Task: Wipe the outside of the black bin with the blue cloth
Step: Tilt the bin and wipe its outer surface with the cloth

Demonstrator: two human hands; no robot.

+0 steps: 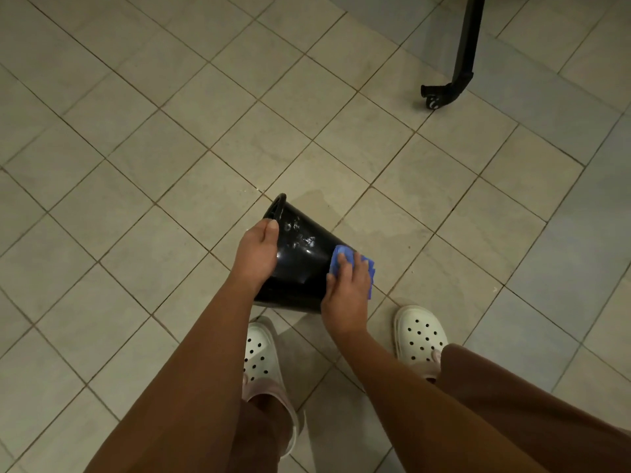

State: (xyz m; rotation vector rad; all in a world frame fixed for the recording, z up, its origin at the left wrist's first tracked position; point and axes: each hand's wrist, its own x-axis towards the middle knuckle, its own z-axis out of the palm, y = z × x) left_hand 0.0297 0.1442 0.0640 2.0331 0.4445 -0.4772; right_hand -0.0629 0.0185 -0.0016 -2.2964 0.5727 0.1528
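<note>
Black bin (300, 264): glossy, pale wet-looking spots and glare on wall, tilted over tiled floor (170, 148), just ahead of white clogs (420, 332). Left hand (257, 254) grips bin's side. Right hand (348, 291) holds blue cloth (341, 254) pressed against bin's wall.

Left hand (256, 250) masks much of the rim of the black bin (300, 268); right hand (346, 295) covers most of the blue cloth (340, 253). Beyond the bin, the top edge crops a black wheeled leg (465, 52).
</note>
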